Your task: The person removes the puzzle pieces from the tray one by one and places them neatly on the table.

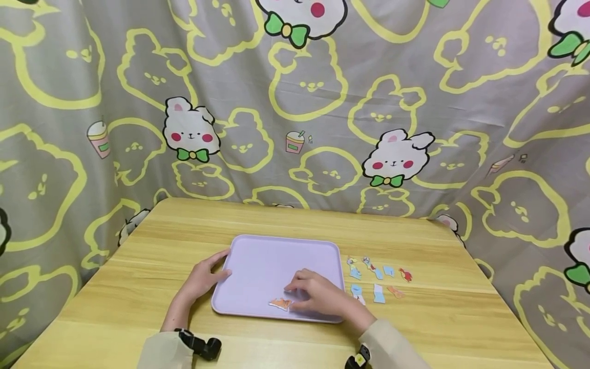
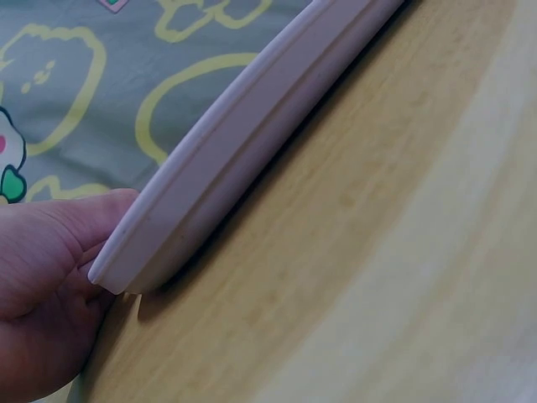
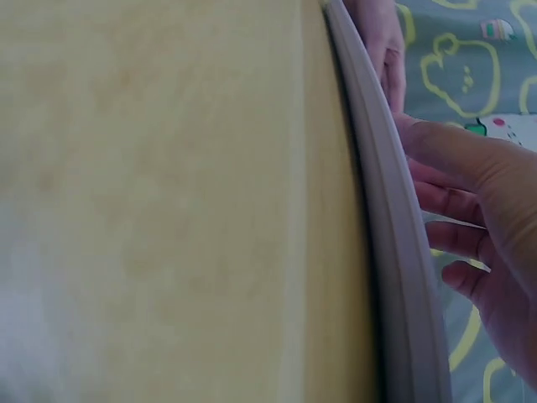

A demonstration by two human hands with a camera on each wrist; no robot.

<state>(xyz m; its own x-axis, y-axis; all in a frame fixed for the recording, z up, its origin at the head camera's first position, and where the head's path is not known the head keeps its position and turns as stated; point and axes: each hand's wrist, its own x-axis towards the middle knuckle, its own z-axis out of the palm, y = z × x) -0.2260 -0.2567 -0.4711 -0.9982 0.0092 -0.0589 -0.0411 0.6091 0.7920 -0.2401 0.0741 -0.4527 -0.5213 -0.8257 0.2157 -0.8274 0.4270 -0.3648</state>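
A lilac tray (image 1: 258,271) lies on the wooden table. At its left edge my left hand (image 1: 203,277) holds the rim, thumb over the inner side and fingers along the outside. The left wrist view shows the same hand (image 2: 50,277) at the tray's corner (image 2: 168,227). Over the tray's lower right part is my right hand (image 1: 320,294), fingers bent and apart from the thumb. Its thumb tip is right at an orange puzzle piece (image 1: 279,304) near the tray's front edge. In the right wrist view, the tray wall (image 3: 394,210) hides that piece from the right hand (image 3: 495,218).
Right of the tray, several cut-out puzzle pieces lie in two rough rows, among them a red one (image 1: 405,275), a light blue one (image 1: 388,271) and an orange one (image 1: 395,291). A patterned curtain (image 1: 322,128) hangs behind the wooden table (image 1: 438,318).
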